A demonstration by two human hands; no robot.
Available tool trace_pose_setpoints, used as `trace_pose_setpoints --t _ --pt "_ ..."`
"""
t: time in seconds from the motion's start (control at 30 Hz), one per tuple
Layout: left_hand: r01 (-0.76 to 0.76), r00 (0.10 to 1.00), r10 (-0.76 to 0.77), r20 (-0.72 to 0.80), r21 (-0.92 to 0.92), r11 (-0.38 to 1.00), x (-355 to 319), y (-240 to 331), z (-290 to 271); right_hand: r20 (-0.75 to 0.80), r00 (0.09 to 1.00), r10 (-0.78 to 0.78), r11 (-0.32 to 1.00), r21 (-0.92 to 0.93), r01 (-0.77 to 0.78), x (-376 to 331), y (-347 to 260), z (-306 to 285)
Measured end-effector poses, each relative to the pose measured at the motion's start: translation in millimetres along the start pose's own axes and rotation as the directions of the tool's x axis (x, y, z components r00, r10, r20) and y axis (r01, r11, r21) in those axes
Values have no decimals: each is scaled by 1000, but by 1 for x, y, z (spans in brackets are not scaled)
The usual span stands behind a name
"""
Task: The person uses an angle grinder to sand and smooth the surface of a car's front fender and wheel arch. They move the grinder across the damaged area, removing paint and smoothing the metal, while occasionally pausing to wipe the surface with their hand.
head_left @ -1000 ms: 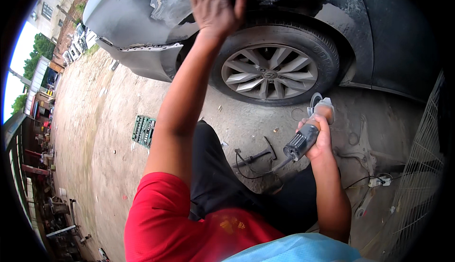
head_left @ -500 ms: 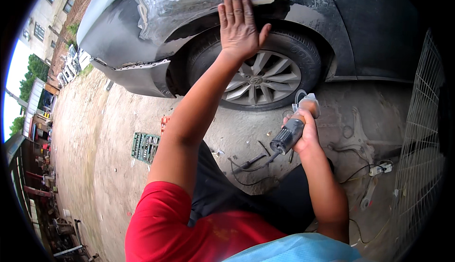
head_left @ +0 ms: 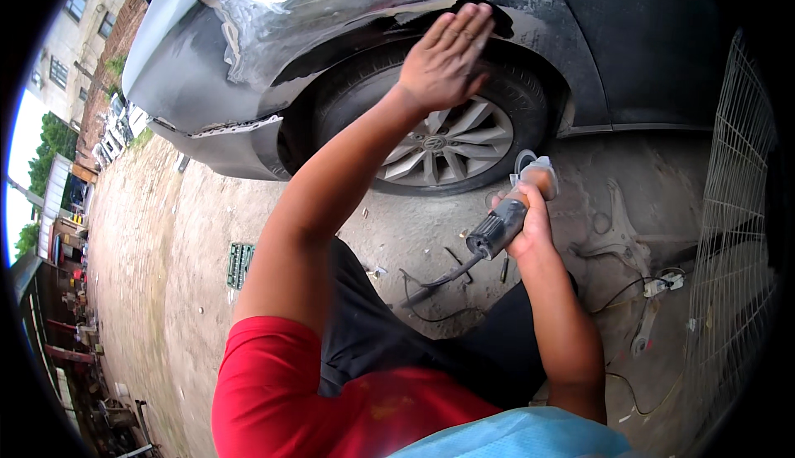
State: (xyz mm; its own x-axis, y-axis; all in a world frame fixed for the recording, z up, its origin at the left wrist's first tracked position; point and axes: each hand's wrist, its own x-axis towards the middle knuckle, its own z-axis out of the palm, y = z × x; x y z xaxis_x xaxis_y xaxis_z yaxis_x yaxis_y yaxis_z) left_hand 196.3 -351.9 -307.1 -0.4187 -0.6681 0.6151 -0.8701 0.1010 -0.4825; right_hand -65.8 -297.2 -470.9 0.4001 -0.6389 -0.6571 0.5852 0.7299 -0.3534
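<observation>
My left hand (head_left: pixel 440 65) is open, its fingers stretched out together at the rim of the car's front fender (head_left: pixel 331 7), just above the wheel arch. The fender is sanded, with shiny bare metal and pale filler edges in its middle. Below that hand is the wheel (head_left: pixel 435 145) with its black tyre and silver spokes. Low on the right, my right hand (head_left: pixel 537 222) grips an angle grinder (head_left: pixel 499 228) with an orange and black body. Its head points up toward the tyre, apart from it, and a cord runs from its rear end.
A green socket set (head_left: pixel 240 266) lies on the ground to the left, partly behind my left arm. On the right are a metal suspension arm (head_left: pixel 617 230), a white power strip (head_left: pixel 665 284) with cables, and a wire mesh panel (head_left: pixel 733 168).
My left hand has slid rightward and slightly down along the fender, its fingers now slanting right. The grinder stays in my right hand, and the view has shifted slightly.
</observation>
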Motion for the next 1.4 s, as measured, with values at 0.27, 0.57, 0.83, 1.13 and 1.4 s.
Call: trace_pose_setpoints --t 0.27,0.57,0.83,1.13,1.4 --pt "196 977 -197 -85 -19 980 41 -32 -39 56 998 -20 999 32 18 -7 -1 0" --pt "-189 981 191 -26 76 979 124 2 -10 79 997 -7 998 63 2 0 8 6" --pt "-419 908 403 114 280 864 113 46 22 42 998 -40 994 107 35 -4 -8 1" --pt "-486 867 462 184 109 867 81 46 34 13 996 -86 973 214 82 -3 -26 -4" --pt "-400 905 376 200 98 911 37 -3 0 -6 992 -126 972 201 125 1 -26 -3"
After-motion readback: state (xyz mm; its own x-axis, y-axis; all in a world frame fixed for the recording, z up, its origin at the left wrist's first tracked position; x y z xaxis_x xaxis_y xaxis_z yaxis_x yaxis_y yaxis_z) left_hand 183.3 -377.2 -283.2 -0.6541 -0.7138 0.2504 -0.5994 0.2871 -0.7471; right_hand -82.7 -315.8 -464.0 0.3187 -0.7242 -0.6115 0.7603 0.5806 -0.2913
